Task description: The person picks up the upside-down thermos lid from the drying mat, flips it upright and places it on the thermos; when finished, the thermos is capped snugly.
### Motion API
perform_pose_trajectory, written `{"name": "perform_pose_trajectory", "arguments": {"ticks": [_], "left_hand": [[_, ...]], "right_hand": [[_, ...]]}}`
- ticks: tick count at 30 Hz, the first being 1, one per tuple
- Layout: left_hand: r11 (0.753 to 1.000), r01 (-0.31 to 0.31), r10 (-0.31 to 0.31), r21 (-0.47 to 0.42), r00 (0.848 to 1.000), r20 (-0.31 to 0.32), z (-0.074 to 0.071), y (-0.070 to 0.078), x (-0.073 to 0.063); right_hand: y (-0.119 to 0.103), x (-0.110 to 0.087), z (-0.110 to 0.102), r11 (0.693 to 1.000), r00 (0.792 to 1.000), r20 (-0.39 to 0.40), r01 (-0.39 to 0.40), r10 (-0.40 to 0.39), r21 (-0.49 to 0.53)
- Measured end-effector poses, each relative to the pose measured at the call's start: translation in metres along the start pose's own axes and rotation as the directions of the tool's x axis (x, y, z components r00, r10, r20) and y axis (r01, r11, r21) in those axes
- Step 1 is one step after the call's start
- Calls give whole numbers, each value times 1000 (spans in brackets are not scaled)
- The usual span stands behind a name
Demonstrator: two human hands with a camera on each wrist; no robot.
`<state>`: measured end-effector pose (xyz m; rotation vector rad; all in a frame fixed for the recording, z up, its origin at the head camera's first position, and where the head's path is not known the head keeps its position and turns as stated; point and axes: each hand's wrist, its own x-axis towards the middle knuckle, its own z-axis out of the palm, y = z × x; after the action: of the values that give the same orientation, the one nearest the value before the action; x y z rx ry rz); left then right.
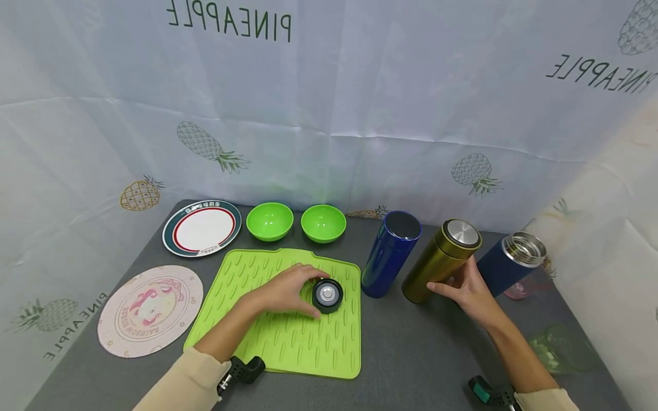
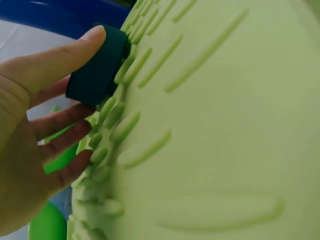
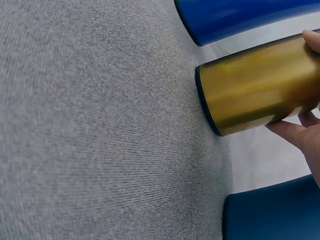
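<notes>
My left hand (image 1: 288,292) pinches a round dark bottle lid (image 1: 328,295) over the right part of a lime-green ridged mat (image 1: 247,337). In the left wrist view, the thumb lies on the side of the lid (image 2: 97,70) while the other fingers spread below it. Toward the right of the table, my right hand (image 1: 470,294) grips the lower side of a gold thermos (image 1: 437,262) with a steel-topped cap. A shiny blue thermos (image 1: 388,257) stands left of it, between it and the mat. To the right is a navy thermos (image 1: 504,271), its steel mouth uncovered.
Two green bowls (image 1: 269,221) sit behind the mat. On the left lie a plate with a dark teal rim (image 1: 177,245) and a pink round placemat (image 1: 149,337). A see-through greenish container (image 1: 560,348) stands near the right edge. A printed white curtain (image 1: 329,114) closes off the back.
</notes>
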<state>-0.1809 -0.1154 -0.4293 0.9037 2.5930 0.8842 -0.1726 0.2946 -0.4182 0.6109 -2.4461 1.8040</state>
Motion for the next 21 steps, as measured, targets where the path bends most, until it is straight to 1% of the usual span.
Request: {"name": "perform_pose_trajectory", "arguments": {"ticks": [6, 11, 21], "left_hand": [[998, 3, -1, 58, 1000, -29, 5, 3, 2], [998, 26, -23, 62, 999, -48, 6, 5, 3], [996, 40, -36, 75, 998, -44, 6, 9, 3]], "right_hand": [[1, 0, 1, 1000, 1000, -6, 3, -3, 3], [1, 0, 2, 1000, 1000, -8, -2, 2, 7], [1, -2, 3, 1000, 999, -46, -29, 29, -4]]}}
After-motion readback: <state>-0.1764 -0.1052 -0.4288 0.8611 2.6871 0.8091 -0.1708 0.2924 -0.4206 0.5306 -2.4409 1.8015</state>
